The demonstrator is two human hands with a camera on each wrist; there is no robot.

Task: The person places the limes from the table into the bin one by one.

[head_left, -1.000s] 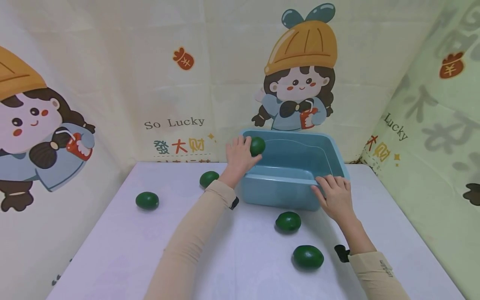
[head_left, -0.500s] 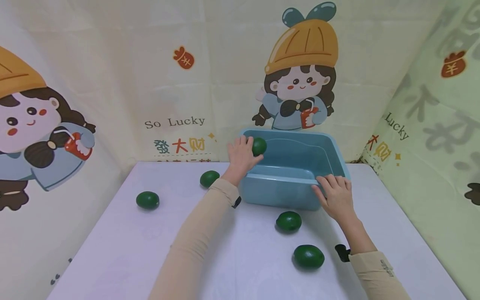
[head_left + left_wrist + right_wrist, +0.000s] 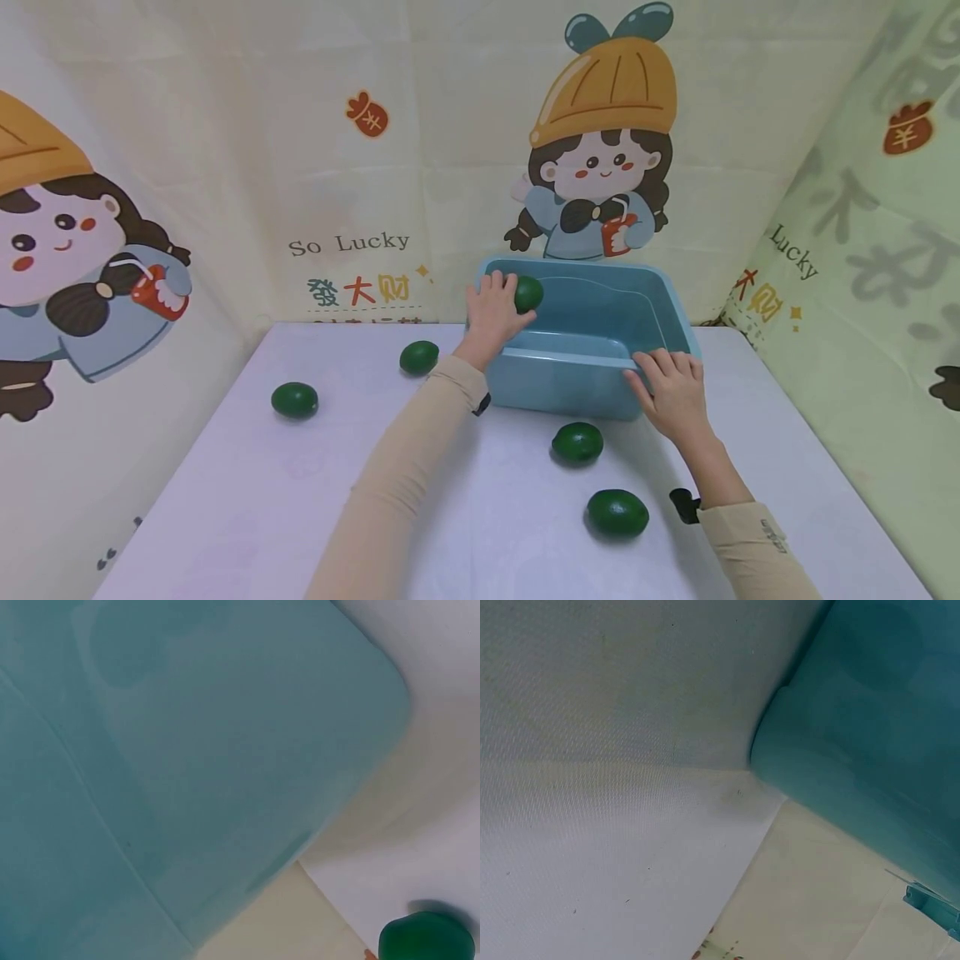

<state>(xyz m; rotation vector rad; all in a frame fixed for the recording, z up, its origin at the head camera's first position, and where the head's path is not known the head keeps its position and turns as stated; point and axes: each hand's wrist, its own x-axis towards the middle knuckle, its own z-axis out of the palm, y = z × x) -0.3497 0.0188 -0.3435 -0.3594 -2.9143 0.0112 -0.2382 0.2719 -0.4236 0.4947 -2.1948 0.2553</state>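
Observation:
My left hand (image 3: pixel 495 312) grips a dark green lime (image 3: pixel 528 294) over the left end of a blue plastic bin (image 3: pixel 562 387). The fingers hide the lime's left side. On the bin's front rim near the right corner, my right hand (image 3: pixel 671 396) holds on with fingers over the edge and thumb outside. Both wrist views are largely filled by the bin's outside wall (image 3: pixel 247 735), and neither shows a hand. Behind my left wrist lies another lime (image 3: pixel 419 357), probably the green shape at the left wrist view's lower right corner.
One lime (image 3: pixel 295 401) lies at the table's left. Two more, a lime (image 3: pixel 577 443) and a nearer lime (image 3: pixel 617 513), lie in front of the bin. The white table (image 3: pixel 247 500) meets a printed cloth backdrop (image 3: pixel 450 167) behind and at both sides.
My left hand has shifted a little to the right with the lime, further over the bin. The right hand, the bin and the other limes stay where they were.

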